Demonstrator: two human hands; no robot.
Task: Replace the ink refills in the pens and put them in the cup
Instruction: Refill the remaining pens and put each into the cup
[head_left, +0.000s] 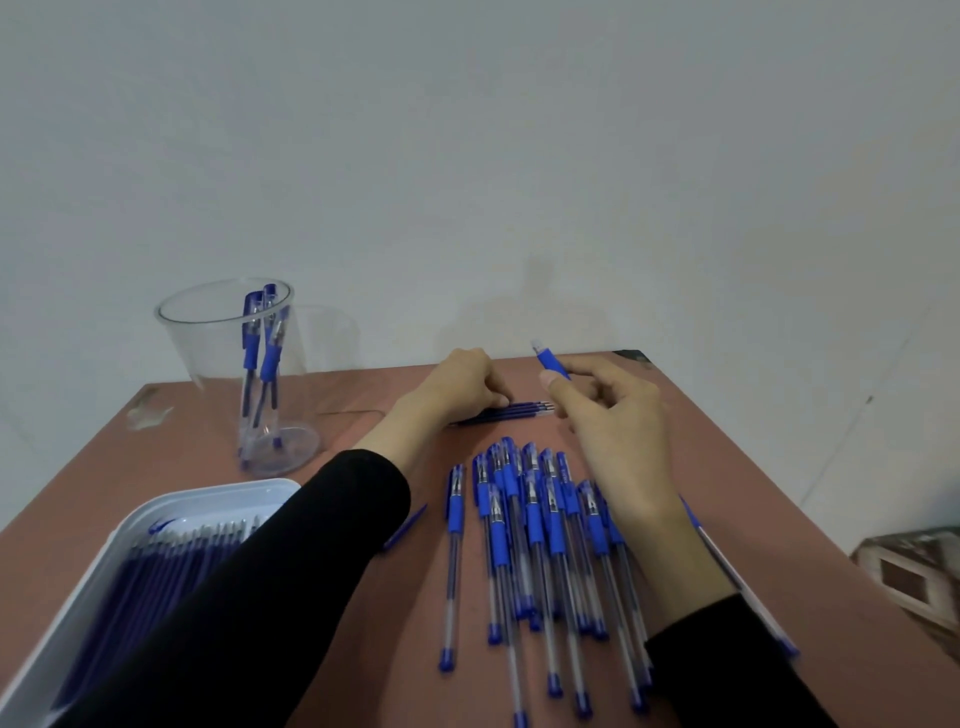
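Several blue pens (540, 540) lie in a loose pile on the brown table (779, 519). My right hand (618, 431) hovers above the pile and pinches a blue pen tip section (551, 360) between thumb and fingers. My left hand (462, 387) reaches to the far side and its curled fingers touch a small row of dark refills (524, 409) lying on the table. A clear plastic cup (244, 374) at the back left holds two or three capped blue pens (262, 353). A clear pen barrel (737, 577) lies partly hidden under my right wrist.
A white tray (171, 504) at the front left holds several blue refills. A single blue pen cap (405, 527) lies beside my left sleeve. The wall stands right behind the table's far edge. A box-like object (914, 571) sits off the table at the right.
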